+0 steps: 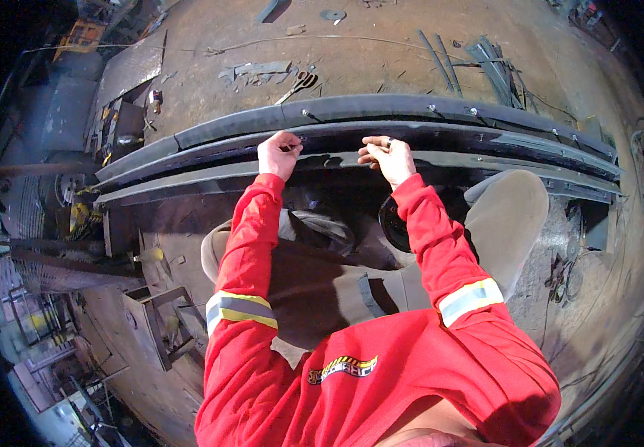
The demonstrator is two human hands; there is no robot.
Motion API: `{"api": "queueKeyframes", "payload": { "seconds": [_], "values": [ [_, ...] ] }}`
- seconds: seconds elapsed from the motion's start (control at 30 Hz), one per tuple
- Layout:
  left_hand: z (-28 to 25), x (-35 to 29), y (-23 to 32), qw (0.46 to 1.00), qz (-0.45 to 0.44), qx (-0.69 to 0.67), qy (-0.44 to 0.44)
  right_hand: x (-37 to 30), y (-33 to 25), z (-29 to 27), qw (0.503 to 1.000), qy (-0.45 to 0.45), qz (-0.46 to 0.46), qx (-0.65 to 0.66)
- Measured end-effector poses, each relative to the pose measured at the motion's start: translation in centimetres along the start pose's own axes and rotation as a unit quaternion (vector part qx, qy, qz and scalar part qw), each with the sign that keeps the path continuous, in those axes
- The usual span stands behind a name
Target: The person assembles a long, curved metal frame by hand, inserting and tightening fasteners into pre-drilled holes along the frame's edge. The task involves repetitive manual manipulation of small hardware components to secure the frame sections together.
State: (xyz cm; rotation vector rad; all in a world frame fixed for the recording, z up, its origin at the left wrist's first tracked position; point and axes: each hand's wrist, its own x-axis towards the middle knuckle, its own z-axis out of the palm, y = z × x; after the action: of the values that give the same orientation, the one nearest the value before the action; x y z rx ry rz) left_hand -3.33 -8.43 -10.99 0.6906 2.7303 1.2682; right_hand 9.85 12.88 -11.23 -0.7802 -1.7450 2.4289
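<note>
Long dark metal beams or channels [381, 103] lie side by side across in front of me, with small bright bolts [306, 113] along the far one. My left hand [279, 155] is over the nearer beams, its fingers curled closed. To its right, my right hand [389, 159] hangs above the near beam, thumb and fingers drawn together and pointing left. A small dark spot shows at its fingers; I cannot tell whether it is a ring or a held part. What either hand grips is too small or hidden to name.
Beyond the beams lie scissors [297, 87], flat metal scraps [262, 68] and a bundle of strips [497, 71]. A cable [322, 39] crosses the floor. At left are a metal box frame [150, 328] and clutter. My knees [512, 220] are close behind the beams.
</note>
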Motion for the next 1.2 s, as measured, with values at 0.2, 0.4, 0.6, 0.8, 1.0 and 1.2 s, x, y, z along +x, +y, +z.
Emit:
{"api": "queueKeyframes", "payload": {
  "seconds": [0.2, 0.4, 0.6, 0.8, 1.0, 1.2],
  "values": [
    [1.9, 0.0, -0.8, 0.998, 0.009, 0.004, 0.058, 0.1, 0.2, 0.2, 0.999, -0.009, -0.001, -0.034],
    [3.0, -0.4, -1.7, 0.991, 0.050, 0.036, 0.123, 0.0, -0.1, 0.2, 0.997, -0.020, -0.017, -0.066],
    [3.6, -1.0, -1.2, 0.978, 0.065, 0.060, 0.187, -0.2, 0.3, 1.2, 0.997, -0.002, -0.042, -0.064],
    [3.5, -1.2, -1.5, 0.983, -0.019, 0.016, 0.182, -0.9, -0.2, 1.7, 0.993, -0.016, -0.051, -0.101],
    [4.4, -0.6, -2.3, 0.978, -0.051, -0.111, 0.169, -0.5, 0.3, 1.5, 0.996, 0.009, -0.072, -0.042],
    [5.0, -0.5, -1.3, 0.964, -0.104, -0.126, 0.208, -0.9, -0.2, 1.5, 0.998, 0.024, -0.046, -0.021]
  ]
}}
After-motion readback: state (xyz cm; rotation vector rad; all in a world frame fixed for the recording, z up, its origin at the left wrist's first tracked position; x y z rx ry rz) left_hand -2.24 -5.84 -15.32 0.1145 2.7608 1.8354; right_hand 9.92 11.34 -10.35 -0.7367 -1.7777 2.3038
